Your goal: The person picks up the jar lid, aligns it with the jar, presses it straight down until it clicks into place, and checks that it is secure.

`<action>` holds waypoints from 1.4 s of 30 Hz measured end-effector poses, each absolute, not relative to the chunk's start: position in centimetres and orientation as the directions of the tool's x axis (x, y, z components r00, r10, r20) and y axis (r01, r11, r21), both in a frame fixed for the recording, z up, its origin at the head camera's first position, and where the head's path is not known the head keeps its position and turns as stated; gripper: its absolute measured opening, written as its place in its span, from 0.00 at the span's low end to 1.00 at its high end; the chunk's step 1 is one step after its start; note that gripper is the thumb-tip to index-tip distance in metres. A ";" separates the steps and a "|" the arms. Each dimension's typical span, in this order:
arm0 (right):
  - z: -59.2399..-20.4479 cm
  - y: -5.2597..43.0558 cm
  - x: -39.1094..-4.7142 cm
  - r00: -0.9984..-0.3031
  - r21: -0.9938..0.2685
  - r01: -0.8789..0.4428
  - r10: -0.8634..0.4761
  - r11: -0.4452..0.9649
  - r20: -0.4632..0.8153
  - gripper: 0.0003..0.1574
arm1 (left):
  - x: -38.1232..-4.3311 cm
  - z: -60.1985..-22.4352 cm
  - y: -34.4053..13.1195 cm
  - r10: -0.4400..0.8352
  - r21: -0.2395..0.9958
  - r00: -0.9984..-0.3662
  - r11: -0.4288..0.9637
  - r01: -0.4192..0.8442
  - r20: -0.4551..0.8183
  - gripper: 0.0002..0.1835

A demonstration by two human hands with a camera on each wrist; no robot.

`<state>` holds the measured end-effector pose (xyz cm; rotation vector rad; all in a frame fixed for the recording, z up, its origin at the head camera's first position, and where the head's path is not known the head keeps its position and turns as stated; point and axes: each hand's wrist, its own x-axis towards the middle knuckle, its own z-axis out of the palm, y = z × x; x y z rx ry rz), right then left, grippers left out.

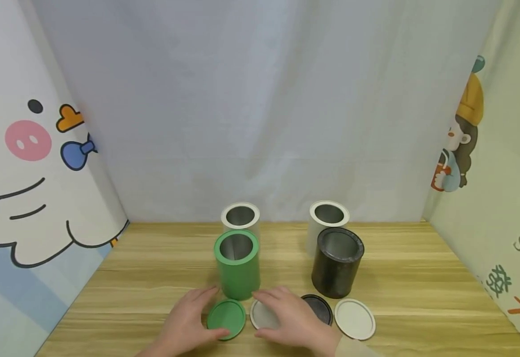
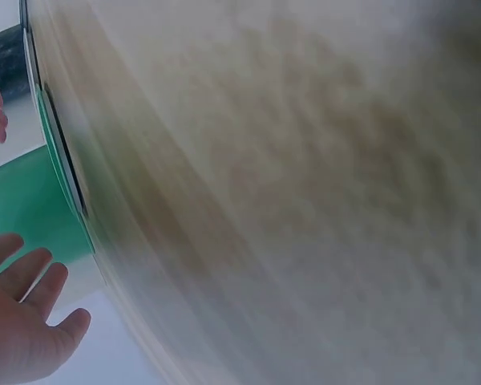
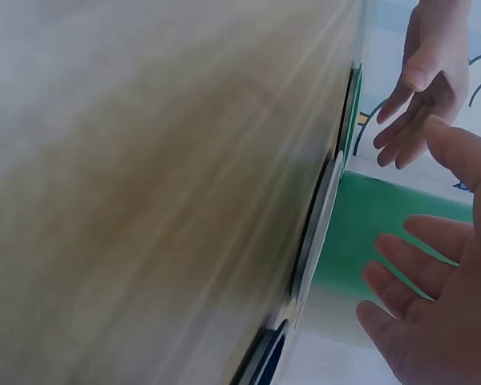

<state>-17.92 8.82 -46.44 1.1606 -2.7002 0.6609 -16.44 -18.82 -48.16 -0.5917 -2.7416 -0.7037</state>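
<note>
My left hand [image 1: 188, 320] is spread at the left of a flat green lid [image 1: 226, 319], its thumb over the lid's near edge. My right hand [image 1: 293, 317] hovers over a pale grey lid [image 1: 261, 313], hiding part of it. Fingers on both hands are parted and hold nothing; in the right wrist view, the right hand [image 3: 441, 297] looks apart from the lids. Just behind the hands a green canister [image 1: 240, 277] stands upright, its top uncovered. A black lid [image 1: 319, 308], partly hidden by my right hand, and a cream lid [image 1: 355, 320] lie farther right.
An uncovered black canister [image 1: 336, 272] stands behind the black and cream lids. Two white canisters, one at the left [image 1: 256, 225] and one at the right [image 1: 315, 238], stand behind the coloured ones. Curtains [image 1: 260, 99] enclose the wooden table [image 1: 152, 267] at the back and sides.
</note>
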 end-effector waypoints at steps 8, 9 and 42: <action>-46.8 7.8 -19.0 -0.682 -0.316 -0.727 -0.695 0.610 0.229 0.41 | -16.5 -48.5 -19.2 0.375 0.372 -0.861 0.788 0.491 0.343 0.48; -46.8 7.7 -19.1 -0.677 -0.310 -0.732 -0.700 0.607 0.227 0.41 | -16.5 -48.6 -19.3 0.380 0.373 -0.861 0.786 0.493 0.336 0.47; -47.5 5.0 -19.1 -0.654 -0.220 -0.751 -0.748 0.622 0.117 0.39 | -17.2 -49.6 -20.8 0.489 0.378 -0.827 0.736 0.563 0.279 0.46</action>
